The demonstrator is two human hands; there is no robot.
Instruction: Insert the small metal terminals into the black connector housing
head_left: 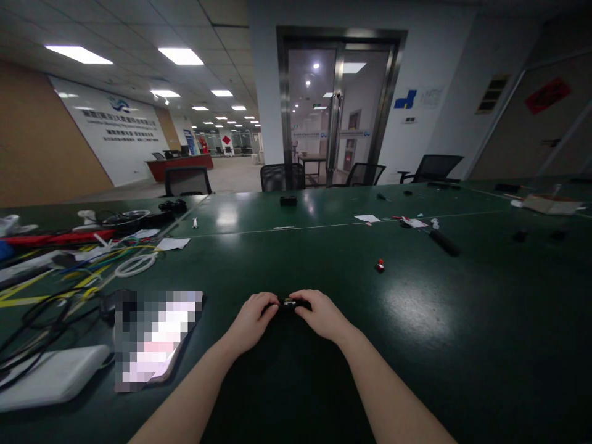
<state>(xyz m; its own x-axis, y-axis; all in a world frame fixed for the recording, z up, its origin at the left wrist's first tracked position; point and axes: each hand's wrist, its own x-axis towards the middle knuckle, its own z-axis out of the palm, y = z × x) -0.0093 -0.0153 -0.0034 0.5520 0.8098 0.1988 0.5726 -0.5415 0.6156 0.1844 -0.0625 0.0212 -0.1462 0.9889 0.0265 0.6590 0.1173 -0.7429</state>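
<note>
Between my two hands is a small dark object (289,303) with a pale, slightly yellowish part in its middle. Its exact kind is too small to make out, and both its ends are covered by fingers. My left hand (252,322) grips its left end, thumb and fingers pinched together. At the right end, my right hand (322,316) pinches it the same way. Both hands are low over the dark green table (287,382), near the middle of the view. Whether the object touches the tabletop I cannot tell.
A blurred-out flat device (160,339) lies left of my left arm, beside a white box-shaped thing (60,373) and tangled cables (37,327). Ahead are a small red-and-white item (380,265), a black cylinder (444,243), a black block (288,201) and papers (367,218). Chairs line the far edge.
</note>
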